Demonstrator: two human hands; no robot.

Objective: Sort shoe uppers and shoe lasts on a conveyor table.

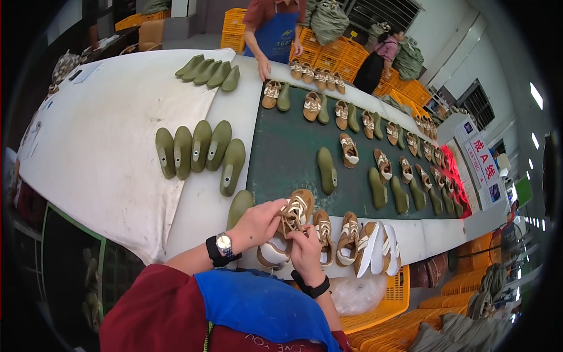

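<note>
A brown suede sneaker (302, 202) with white stripes sits in front of me at the table's near edge, its toe pointing away. My left hand (256, 224) is closed at the left of its opening, fingers pinching the lace. On the other side my right hand (307, 256) also pinches the brown lace (291, 223). The fingers hide part of the shoe's tongue. Close to my left hand stands a green shoe last (239, 208). Right of my right hand are more brown sneakers (347, 234) and white insoles (369, 249), some standing in the shoes.
Green lasts (201, 144) stand in groups on the white table to the left. A dark green conveyor belt (287, 158) carries rows of sneakers and lasts. Across it, a person in a blue apron (275, 41) reaches to the belt. Below right is a yellow crate (400, 290).
</note>
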